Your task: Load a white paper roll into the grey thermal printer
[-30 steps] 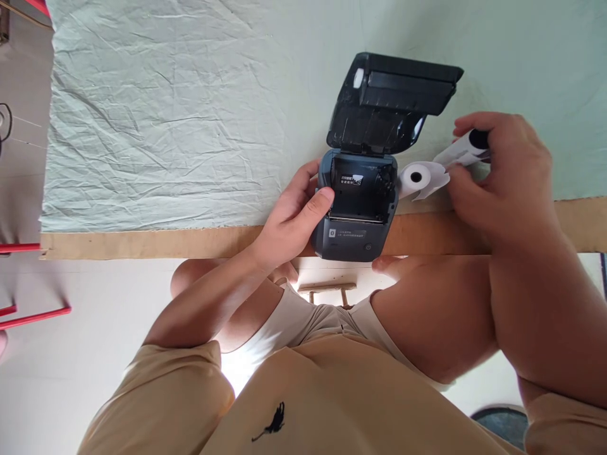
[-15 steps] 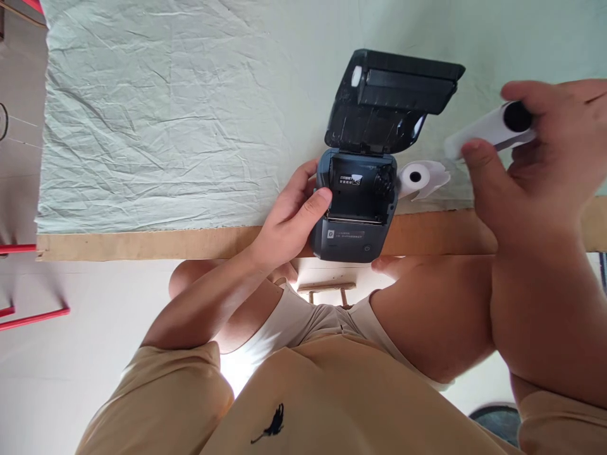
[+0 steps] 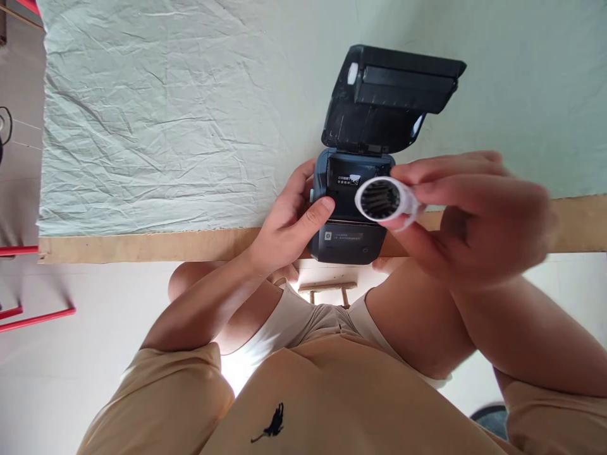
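Note:
My left hand (image 3: 289, 221) grips the left side of a dark label printer (image 3: 348, 243), its thumb over the edge of the open paper bay. The printer's black lid (image 3: 379, 110) is swung back, away from me. Between the fingers and thumb of my right hand (image 3: 478, 218) is a white label roll (image 3: 404, 203), its dark hollow core facing up at me. The roll hovers over the right part of the bay and hides some of it; it appears above the bay rather than in it. The smaller white roll beside the printer is hidden now.
A pale green cloth (image 3: 165, 126) with creases covers the table. The wooden table edge (image 3: 142, 246) runs just in front of my body, and the printer reaches slightly past it. Red metal bars (image 3: 42, 319) stand on the floor at the left.
My right hand has brought the label roll left and toward me, from the right of the printer to over its bay, turning the core upward. My left hand stays on the printer.

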### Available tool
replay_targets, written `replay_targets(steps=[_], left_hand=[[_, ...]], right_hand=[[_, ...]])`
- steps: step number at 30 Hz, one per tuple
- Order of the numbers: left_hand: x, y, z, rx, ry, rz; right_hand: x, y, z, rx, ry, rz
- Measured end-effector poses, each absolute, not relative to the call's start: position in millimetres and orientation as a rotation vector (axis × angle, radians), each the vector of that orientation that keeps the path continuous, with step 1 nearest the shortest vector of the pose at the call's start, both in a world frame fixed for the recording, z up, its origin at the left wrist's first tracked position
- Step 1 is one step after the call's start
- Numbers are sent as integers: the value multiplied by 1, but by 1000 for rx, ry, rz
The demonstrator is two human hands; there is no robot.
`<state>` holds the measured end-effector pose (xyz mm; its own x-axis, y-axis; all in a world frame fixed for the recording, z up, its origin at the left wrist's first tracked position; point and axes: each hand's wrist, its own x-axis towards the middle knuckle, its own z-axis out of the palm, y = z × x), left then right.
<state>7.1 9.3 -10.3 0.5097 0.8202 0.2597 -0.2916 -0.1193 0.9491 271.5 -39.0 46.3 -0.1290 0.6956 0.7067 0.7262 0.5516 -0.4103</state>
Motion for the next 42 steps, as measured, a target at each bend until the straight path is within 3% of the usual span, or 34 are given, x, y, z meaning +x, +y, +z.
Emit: replay_targets(steps=[12,20,27,34,42], left_hand=[[5,12,-13,1481,407,1032],[-1,26,-30,1534,278,1021],[3,12,-31,1376,484,921],[2,10,-15,1301,675,785],[2,10,-11,1323,629,794]], right_hand=[[251,-31,54,-1027,-1960,-207],[269,-40,60,-841,-2263,10],[272,-33,52,-986,-1832,-183],[290,-30,44,-1164,-1939,73],[277,-25,43,-1034,-1833,60]])
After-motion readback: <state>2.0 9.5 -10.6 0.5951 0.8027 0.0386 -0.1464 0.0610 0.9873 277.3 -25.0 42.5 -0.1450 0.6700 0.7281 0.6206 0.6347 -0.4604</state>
